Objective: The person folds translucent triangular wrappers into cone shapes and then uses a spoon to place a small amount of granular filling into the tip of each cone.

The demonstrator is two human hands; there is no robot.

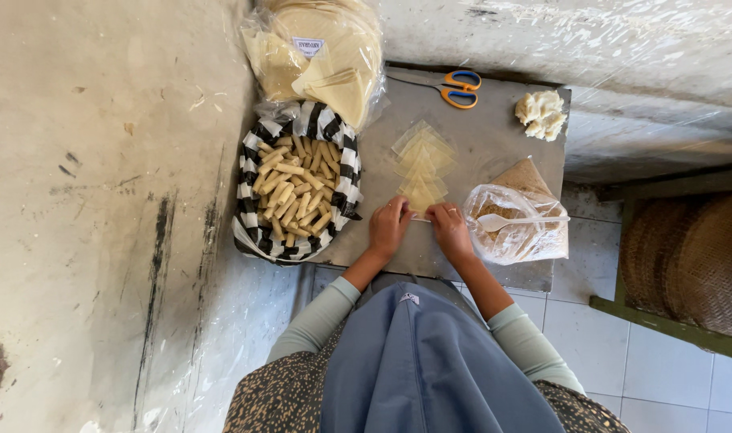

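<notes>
On grey table (494, 136), both hands (390, 228) seemingly pinching wrapper (420, 192).

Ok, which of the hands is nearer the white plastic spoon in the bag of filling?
The right hand. It works just left of the white plastic spoon, close to its bowl; the left hand is farther off, beyond the right hand, nearer the striped bag of rolls.

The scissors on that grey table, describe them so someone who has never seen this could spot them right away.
Start at the grey table in front of the person. Go to its far edge, between the clear bag of pale wrappers and the white crumpled lump. The scissors lie flat there; their orange and blue handle loops are the only bright colours among pale things.
</notes>
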